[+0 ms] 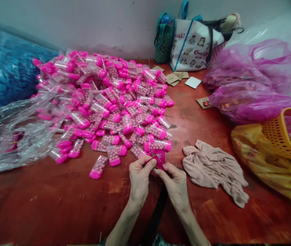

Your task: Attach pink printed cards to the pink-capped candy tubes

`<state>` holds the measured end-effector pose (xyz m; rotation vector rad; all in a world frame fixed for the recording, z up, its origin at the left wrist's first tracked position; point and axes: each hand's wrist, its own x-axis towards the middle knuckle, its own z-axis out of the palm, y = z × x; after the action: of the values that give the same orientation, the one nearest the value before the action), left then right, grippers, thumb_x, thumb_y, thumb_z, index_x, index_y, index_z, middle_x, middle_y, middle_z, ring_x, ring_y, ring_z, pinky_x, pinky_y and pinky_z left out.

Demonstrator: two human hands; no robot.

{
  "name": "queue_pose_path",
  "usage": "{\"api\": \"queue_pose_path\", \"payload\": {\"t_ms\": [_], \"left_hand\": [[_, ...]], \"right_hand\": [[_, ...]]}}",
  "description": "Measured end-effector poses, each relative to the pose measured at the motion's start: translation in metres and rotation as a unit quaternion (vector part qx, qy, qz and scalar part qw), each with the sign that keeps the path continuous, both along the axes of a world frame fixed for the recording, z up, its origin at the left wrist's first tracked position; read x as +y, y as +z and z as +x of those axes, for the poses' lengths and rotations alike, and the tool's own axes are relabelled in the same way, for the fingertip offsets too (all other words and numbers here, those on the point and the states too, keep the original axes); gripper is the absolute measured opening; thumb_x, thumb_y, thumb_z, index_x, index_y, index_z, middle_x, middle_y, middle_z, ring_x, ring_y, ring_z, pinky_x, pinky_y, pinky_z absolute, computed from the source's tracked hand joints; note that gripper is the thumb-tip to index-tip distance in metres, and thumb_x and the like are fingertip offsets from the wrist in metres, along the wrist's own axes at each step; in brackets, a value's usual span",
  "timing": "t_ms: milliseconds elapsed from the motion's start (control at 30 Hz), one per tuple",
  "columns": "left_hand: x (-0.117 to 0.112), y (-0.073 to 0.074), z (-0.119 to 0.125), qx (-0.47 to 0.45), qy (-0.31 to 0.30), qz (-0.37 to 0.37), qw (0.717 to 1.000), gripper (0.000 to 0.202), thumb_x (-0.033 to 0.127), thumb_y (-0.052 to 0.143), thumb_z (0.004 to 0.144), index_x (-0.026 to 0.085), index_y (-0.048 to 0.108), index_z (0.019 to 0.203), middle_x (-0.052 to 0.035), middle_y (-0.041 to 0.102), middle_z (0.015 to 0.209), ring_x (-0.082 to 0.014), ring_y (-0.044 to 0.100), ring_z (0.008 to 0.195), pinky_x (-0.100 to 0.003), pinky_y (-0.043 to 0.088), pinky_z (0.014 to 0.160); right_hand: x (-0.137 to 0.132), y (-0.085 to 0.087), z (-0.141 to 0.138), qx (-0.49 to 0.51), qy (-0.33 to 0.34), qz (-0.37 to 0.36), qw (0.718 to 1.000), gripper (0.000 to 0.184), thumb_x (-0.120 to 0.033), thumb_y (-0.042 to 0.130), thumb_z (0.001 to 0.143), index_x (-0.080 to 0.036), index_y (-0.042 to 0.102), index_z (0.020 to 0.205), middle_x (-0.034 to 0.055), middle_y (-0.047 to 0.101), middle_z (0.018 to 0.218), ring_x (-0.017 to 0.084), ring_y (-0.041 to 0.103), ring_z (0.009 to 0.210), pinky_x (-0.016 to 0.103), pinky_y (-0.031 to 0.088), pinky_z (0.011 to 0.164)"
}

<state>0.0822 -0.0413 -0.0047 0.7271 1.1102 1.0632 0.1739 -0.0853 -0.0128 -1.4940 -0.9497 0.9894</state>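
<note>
Low over the front of the red table, my left hand point(139, 174) pinches a small magenta printed wrapper point(160, 156) between thumb and fingers. My right hand point(174, 178) grips the same wrapper at its lower right edge, so both hands are closed on it. Whether anything is inside the wrapper is hidden by my fingers. Just beyond my hands lies a heap of clear plastic candy containers point(109, 99) with bright pink caps and pale pink balls inside. One container point(98, 167) lies apart, left of my hands.
A crumpled beige cloth point(213, 167) lies to the right, near a yellow basket point(280, 133) and purple plastic bags point(253, 85). Clear plastic sheeting point(19, 136) and a blue bag point(9, 65) are at left. Cardboard pieces point(173, 78) and a white tote bag point(190, 44) stand at the back.
</note>
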Motion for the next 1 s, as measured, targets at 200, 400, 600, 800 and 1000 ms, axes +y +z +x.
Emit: {"api": "queue_pose_path", "payload": {"t_ms": [200,400,600,800,1000], "left_hand": [[0.002,0.005,0.008,-0.061,0.003,-0.037,0.997,0.012,0.02,0.068,0.067,0.013,0.061,0.06,0.0046,0.053,0.054,-0.0044,0.043,0.047,-0.016,0.034,0.045],[0.01,0.005,0.001,-0.073,-0.004,-0.069,0.995,0.015,0.023,0.073,0.06,0.012,0.063,0.061,0.0032,0.054,0.051,-0.0052,0.043,0.042,-0.017,0.036,0.041],[0.015,0.007,-0.013,-0.079,-0.016,-0.065,0.995,0.013,0.017,0.076,0.054,0.01,0.065,0.057,-0.0007,0.058,0.055,-0.0079,0.049,0.049,-0.018,0.04,0.046],[0.017,0.007,-0.016,-0.077,0.005,-0.049,0.996,0.014,0.015,0.078,0.049,0.01,0.065,0.055,-0.0001,0.059,0.055,-0.0073,0.05,0.051,-0.017,0.041,0.049],[0.021,0.009,-0.009,-0.065,0.009,-0.029,0.997,0.012,0.018,0.076,0.055,0.013,0.065,0.058,0.0036,0.056,0.051,-0.0046,0.045,0.044,-0.014,0.035,0.041]], "right_hand": [[-0.002,0.003,-0.006,-0.105,-0.032,0.011,0.994,0.027,-0.022,0.054,0.082,-0.017,0.049,0.056,-0.0034,0.045,0.058,0.01,0.044,0.055,0.022,0.035,0.054],[0.002,0.006,-0.013,-0.15,-0.024,0.049,0.987,0.027,-0.021,0.05,0.085,-0.018,0.051,0.058,-0.0021,0.048,0.059,0.011,0.045,0.056,0.022,0.035,0.052],[0.004,0.001,-0.021,-0.182,-0.018,0.114,0.976,0.023,-0.018,0.046,0.087,-0.018,0.057,0.067,0.0011,0.052,0.062,0.014,0.048,0.06,0.026,0.039,0.055],[0.004,-0.002,-0.023,-0.143,-0.034,0.132,0.98,0.014,-0.014,0.05,0.083,-0.02,0.063,0.083,0.0031,0.06,0.072,0.016,0.053,0.068,0.028,0.045,0.063],[0.012,0.003,-0.015,-0.067,-0.042,0.058,0.995,0.007,-0.024,0.068,0.071,-0.018,0.064,0.069,-0.0006,0.057,0.064,0.014,0.052,0.061,0.024,0.042,0.055]]}}
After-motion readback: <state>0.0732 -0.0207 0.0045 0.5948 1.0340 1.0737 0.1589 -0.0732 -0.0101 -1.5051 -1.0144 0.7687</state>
